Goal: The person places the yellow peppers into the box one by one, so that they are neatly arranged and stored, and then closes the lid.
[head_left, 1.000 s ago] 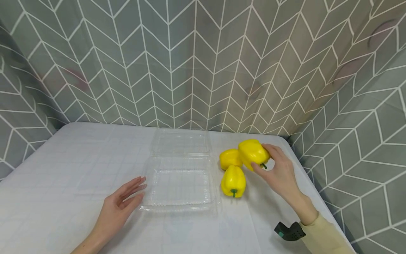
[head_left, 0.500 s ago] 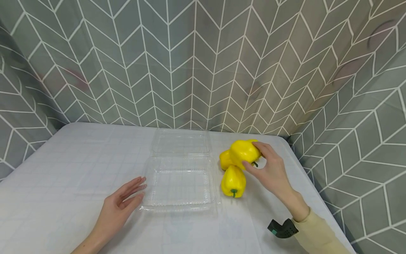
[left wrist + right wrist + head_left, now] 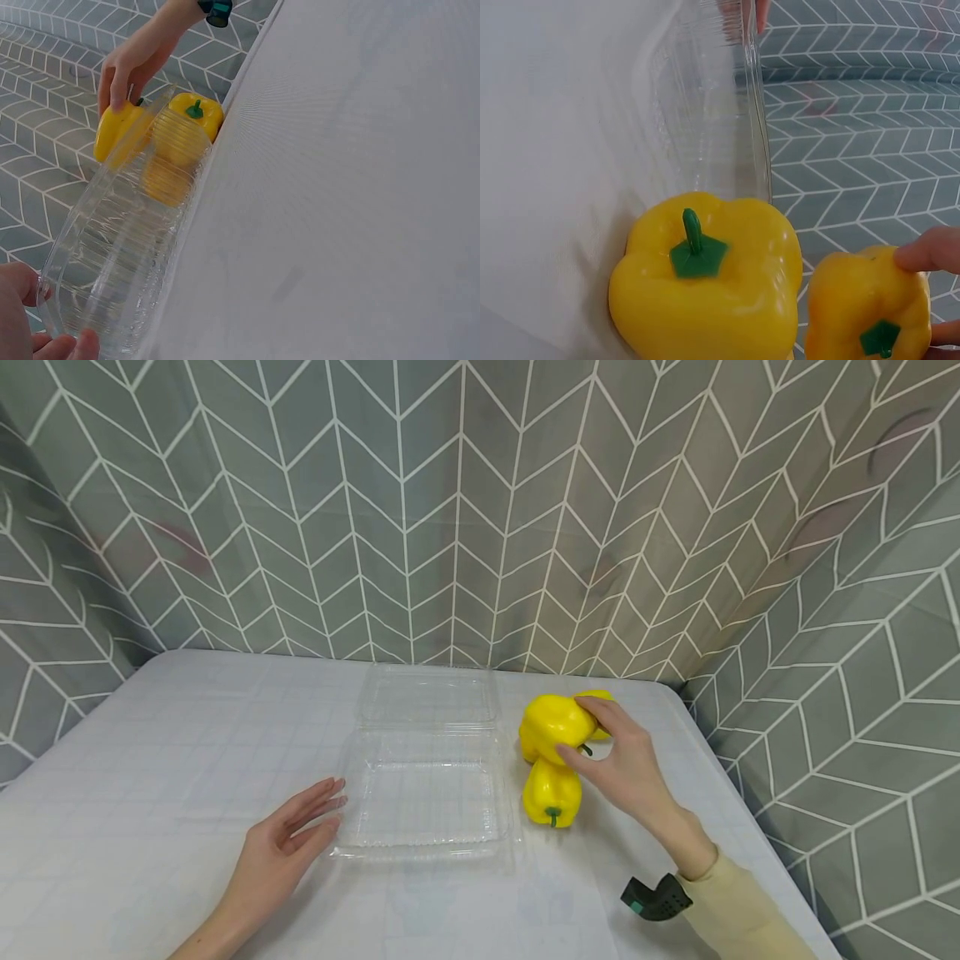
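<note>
Right wrist: R grip (image 3: 628,770) pinches pepper (image 3: 855,304), cap (image 3: 880,338) clearer vs. head; L grip (image 3: 276,850) relaxed.

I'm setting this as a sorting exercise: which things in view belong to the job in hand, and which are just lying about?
Part of the job, it seems:
held yellow pepper, in the right hand's fingers
other yellow peppers
clear plastic box, by the left hand

Just there:
white cloth
patterned curtain
black wrist gadget
</note>
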A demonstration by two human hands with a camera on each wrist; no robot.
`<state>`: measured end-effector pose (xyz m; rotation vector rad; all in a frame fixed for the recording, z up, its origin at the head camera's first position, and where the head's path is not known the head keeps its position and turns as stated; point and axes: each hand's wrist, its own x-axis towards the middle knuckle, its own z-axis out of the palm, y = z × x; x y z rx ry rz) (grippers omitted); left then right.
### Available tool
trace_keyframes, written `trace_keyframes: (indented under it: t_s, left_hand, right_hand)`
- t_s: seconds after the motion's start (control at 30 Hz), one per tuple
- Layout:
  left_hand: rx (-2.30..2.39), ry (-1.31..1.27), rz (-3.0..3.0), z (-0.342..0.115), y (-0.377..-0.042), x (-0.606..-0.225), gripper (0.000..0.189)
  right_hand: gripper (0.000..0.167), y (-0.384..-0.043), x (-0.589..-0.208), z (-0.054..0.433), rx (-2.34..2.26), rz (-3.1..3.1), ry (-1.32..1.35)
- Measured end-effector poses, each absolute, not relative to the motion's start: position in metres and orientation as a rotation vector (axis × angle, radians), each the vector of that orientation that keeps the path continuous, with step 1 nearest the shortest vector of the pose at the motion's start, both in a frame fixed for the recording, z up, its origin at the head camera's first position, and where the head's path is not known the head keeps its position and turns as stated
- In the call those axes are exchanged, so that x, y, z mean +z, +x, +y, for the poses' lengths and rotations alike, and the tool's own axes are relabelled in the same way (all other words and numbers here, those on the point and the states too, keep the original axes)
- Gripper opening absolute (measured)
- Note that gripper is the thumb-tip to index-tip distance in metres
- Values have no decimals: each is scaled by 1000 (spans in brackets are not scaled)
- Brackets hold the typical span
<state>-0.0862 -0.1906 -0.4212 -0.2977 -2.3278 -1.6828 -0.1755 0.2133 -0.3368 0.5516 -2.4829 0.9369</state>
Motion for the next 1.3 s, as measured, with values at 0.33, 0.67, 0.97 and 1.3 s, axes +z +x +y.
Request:
trace_keyframes:
  t_s: [0.33, 0.67, 0.97, 1.3]
  left_hand:
    - [-1677, -281, -2341, -191, -86, -422, 48]
    - [-1684, -299, -2345, -192, -86, -421, 49]
    - [-1674, -283, -2355, -191, -86, -421, 49]
    - [-1675, -282, -2345, -191, -86, -421, 48]
  right_hand:
    - [63, -176, -336, 202, 975, -2535, 576]
    - [64, -178, -337, 190, 1043, -2534, 659]
    - [65, -177, -337, 177, 1053, -2554, 720]
    - [64, -178, -343, 163, 1086, -2543, 793]
